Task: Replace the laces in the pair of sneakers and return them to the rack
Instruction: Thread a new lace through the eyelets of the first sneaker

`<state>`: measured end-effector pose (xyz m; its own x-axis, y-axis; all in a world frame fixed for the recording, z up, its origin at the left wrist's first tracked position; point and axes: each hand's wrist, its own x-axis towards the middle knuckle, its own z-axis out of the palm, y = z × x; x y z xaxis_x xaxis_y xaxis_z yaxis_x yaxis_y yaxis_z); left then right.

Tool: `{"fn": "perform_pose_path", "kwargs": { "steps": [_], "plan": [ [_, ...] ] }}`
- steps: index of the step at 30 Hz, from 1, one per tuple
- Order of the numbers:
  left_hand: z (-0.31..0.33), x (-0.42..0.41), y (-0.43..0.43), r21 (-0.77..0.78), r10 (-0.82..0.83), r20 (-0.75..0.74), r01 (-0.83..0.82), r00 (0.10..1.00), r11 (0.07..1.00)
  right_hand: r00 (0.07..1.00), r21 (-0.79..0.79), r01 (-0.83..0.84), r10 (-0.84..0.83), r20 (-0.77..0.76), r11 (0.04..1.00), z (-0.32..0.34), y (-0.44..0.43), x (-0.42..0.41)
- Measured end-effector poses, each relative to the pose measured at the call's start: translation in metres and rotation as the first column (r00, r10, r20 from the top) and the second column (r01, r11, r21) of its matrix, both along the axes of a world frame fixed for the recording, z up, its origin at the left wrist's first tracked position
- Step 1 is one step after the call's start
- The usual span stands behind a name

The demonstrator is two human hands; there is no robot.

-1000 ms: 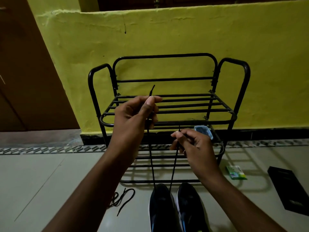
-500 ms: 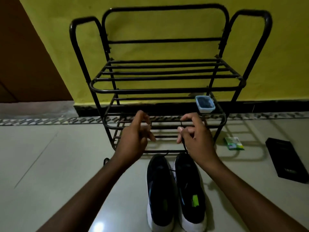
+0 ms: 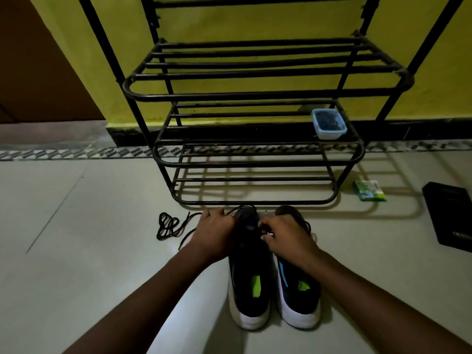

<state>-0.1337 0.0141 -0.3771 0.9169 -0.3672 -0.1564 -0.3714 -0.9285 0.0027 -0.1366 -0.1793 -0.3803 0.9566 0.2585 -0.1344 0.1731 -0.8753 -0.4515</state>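
Shoe rack [image 3: 255,95] stands beyond the fingers with no shoes on its shelves, so the return is not yet done. Sneakers [image 3: 251,290] sit side by side on the floor, long axes running from the white heels near the person to toes pointing at the rack. Left hand [image 3: 214,233] and right hand [image 3: 288,238] crowd one shoe's forefoot, fingers [image 3: 265,227] seemingly clamped on a black lace [image 3: 242,207]; lacing looks barely begun. A loose lace [image 3: 168,226] lies left of the fingers.
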Motion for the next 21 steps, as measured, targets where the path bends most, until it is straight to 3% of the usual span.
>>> {"fn": "perform_pose_path", "kwargs": {
  "steps": [7, 21],
  "plan": [
    [-0.013, -0.005, -0.009, 0.015, 0.028, 0.004, -0.028, 1.000, 0.999, 0.998, -0.153, -0.066, 0.062, -0.028, 0.986, 0.001, 0.006, 0.012],
    [-0.018, -0.008, -0.011, 0.018, 0.056, -0.003, -0.056, 0.998, 0.998, 1.000, -0.025, 0.023, -0.023, -0.008, 0.999, 0.038, -0.028, 0.021]
  ]
}}
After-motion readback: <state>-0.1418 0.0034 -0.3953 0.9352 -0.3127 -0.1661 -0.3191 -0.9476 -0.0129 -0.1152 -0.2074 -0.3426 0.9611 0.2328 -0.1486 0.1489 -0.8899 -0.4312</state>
